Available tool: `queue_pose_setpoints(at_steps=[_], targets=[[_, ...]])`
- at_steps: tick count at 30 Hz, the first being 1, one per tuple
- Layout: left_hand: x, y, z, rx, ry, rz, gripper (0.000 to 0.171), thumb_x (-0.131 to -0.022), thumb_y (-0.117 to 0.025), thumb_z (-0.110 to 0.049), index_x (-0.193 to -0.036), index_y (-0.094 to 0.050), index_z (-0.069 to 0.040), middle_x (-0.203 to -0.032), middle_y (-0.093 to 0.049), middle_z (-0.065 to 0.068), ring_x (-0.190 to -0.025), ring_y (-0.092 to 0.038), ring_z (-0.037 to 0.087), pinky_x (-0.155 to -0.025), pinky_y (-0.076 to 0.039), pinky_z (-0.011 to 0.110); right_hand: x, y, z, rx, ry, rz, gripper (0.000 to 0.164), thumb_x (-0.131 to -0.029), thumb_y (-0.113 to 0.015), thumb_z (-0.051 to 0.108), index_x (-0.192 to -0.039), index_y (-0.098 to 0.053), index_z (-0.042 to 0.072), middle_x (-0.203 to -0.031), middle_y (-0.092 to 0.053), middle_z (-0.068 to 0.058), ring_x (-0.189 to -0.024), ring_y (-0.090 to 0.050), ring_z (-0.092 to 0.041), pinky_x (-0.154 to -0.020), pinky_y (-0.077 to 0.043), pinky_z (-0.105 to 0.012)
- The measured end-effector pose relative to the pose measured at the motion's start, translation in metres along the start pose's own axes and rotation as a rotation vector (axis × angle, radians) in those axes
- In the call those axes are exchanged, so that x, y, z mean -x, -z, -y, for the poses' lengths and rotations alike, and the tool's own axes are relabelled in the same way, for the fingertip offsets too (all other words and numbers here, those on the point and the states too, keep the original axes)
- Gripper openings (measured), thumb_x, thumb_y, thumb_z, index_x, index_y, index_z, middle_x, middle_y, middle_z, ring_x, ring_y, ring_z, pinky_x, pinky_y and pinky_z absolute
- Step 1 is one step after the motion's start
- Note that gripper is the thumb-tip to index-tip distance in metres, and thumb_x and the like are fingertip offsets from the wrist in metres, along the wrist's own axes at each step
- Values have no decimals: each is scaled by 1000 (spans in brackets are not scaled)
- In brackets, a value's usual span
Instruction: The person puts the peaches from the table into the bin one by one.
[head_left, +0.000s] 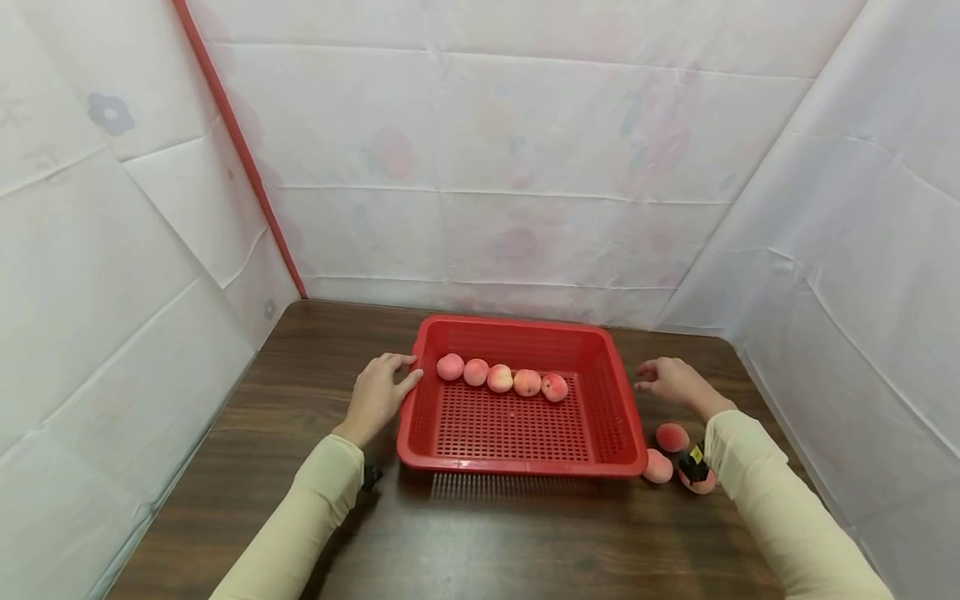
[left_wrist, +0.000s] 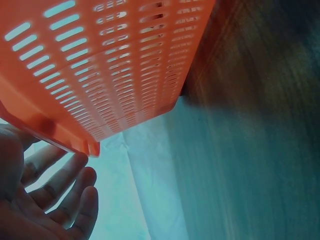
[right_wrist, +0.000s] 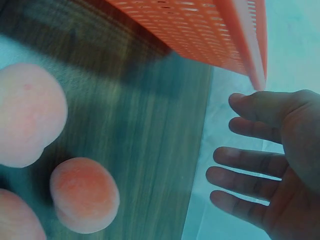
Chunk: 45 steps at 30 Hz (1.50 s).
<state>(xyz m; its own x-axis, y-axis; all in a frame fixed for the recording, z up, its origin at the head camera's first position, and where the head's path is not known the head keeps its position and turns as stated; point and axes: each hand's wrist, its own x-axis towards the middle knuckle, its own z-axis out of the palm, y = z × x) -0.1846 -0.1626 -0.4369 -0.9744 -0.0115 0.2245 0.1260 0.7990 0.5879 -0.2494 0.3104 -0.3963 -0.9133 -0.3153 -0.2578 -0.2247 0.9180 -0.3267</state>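
A red plastic basket with a slotted floor and walls sits on the table. Inside, several peaches form a row across its back half. My left hand is at the basket's left rim, fingertips right at the edge and fingers loosely extended; the left wrist view shows them beside the rim's underside. Off the basket's right side, my right hand is raised with fingers apart and nothing in them. Three more peaches lie on the table between the basket's front right corner and my right forearm.
The dark wood-grain table ends at the back against a white patterned sheet, with more sheeting on both sides. A red strip runs up the left corner. A black wrist camera partly covers one loose peach in the head view.
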Motion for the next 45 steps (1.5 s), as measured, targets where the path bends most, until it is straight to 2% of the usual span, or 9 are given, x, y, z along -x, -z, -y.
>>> queue_pose_setpoints(at_steps=[11,20,22,25,29,36,43,45], targets=[[3,0,0,25,-3,-10,38,-91,-68,-28,-122,-67,-6,-113,-67,15,-105,-62,31,-90,-50,51,11,-16,-11,28,-4,38,36,-87,-68,22,-110,-67,-5,-91,-69,-13,-88,-66,-29,-79,-53,-48],[2,0,0,26,-5,-6,37,-90,-69,-28,-120,-68,-5,-114,-68,16,-104,-61,31,-90,-51,51,18,-27,-18,-12,-97,131,35,-86,-68,18,-113,-65,-5,-93,-67,-12,-89,-63,-27,-80,-53,-47],[1,0,0,24,-4,-5,37,-90,-69,-28,-120,-68,-5,-115,-67,16,-104,-61,31,-90,-50,51,18,-28,-21,4,-100,134,37,-85,-69,20,-113,-65,-5,-91,-65,-12,-85,-62,-25,-78,-52,-45],[0,1,0,22,1,-1,37,-91,-69,-29,-120,-68,-6,-116,-67,16,-105,-61,31,-91,-50,52,20,-30,-23,-7,-116,149,38,-85,-70,19,-114,-65,-5,-96,-67,-13,-88,-63,-26,-81,-53,-47],[1,2,-1,11,-4,-10,38,-90,-69,-29,-120,-69,-6,-117,-67,16,-108,-60,33,-93,-49,53,25,-31,-25,-13,-117,143,39,-84,-70,19,-114,-65,-5,-100,-69,-17,-93,-65,-28,-83,-54,-49],[0,1,1,8,-8,-19,38,-90,-69,-30,-119,-69,-6,-116,-68,16,-109,-60,34,-94,-48,53,32,-34,-27,8,-87,115,39,-81,-72,18,-111,-65,-6,-100,-70,-21,-88,-65,-27,-79,-53,-47],[0,1,0,13,9,-3,38,-90,-69,-30,-118,-70,-5,-116,-68,16,-111,-60,35,-96,-48,53,35,-37,-29,-24,-120,140,36,-80,-62,6,-113,-64,-8,-96,-70,-16,-80,-62,-21,-74,-53,-40],[0,1,-1,15,14,2,38,-90,-69,-30,-119,-69,-5,-116,-68,16,-112,-59,35,-97,-47,54,35,-38,-29,-17,-120,141,35,-79,-59,3,-112,-64,-8,-96,-70,-16,-81,-62,-22,-75,-53,-41]])
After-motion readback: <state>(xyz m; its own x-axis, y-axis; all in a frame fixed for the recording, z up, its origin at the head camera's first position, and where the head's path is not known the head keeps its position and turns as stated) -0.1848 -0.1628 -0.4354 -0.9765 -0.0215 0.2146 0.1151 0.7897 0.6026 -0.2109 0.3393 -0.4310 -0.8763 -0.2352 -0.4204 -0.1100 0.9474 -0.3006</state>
